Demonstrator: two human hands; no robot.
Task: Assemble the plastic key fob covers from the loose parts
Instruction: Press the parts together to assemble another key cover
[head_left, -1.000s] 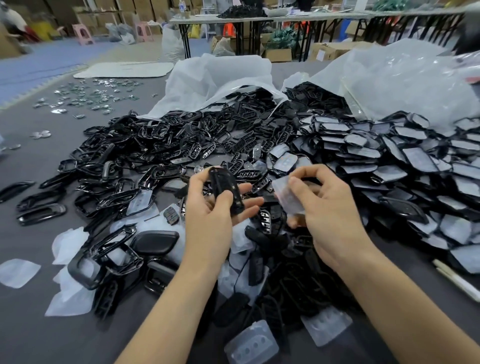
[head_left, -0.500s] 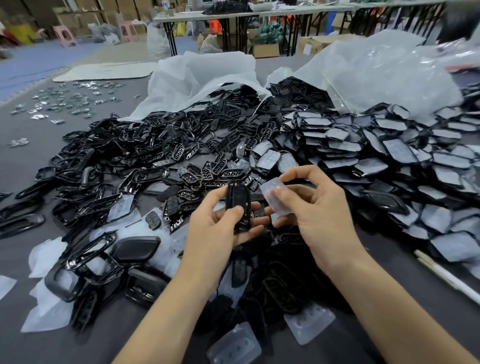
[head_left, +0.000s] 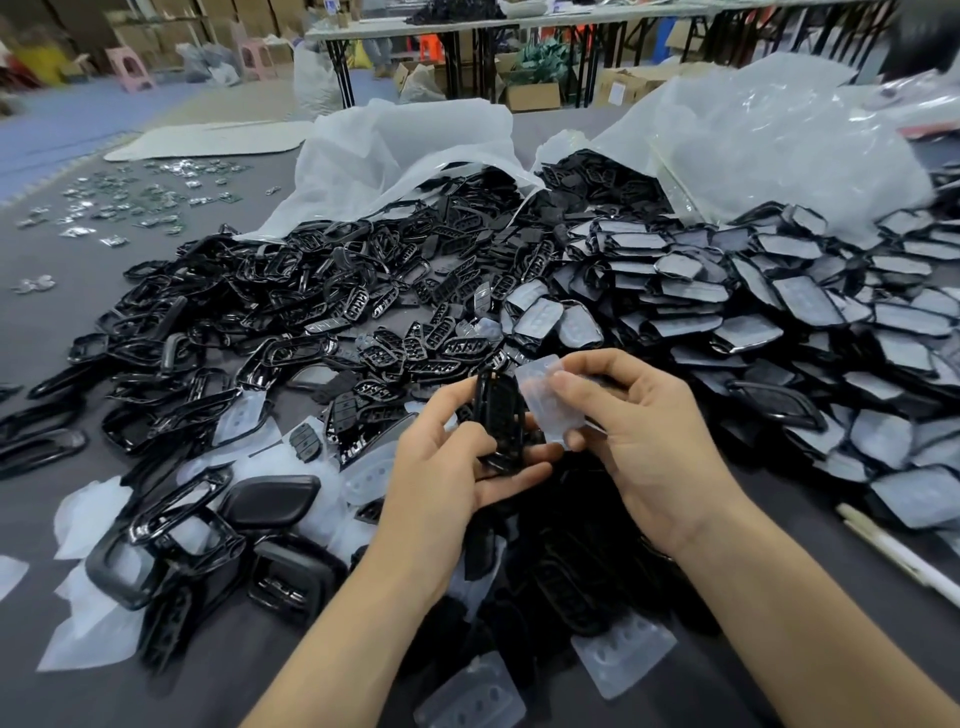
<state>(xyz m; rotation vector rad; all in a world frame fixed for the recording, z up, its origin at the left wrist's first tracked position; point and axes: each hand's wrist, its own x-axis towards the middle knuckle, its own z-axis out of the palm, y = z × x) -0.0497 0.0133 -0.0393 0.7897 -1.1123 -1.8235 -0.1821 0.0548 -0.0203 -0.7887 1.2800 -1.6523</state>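
2 parts are held close together over the table (head_left: 62, 322): a black oval plastic fob frame (head_left: 496, 415) clasped in the left grip (head_left: 447, 483), and a translucent button pad (head_left: 543, 400) pinched in the right grip (head_left: 649, 441). Fitting is judged to be in hand; next, the pad must be aligned and pressed in.

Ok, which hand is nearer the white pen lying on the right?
Right. The right hand is just left of the pen; the left hand is farther left, beyond it.
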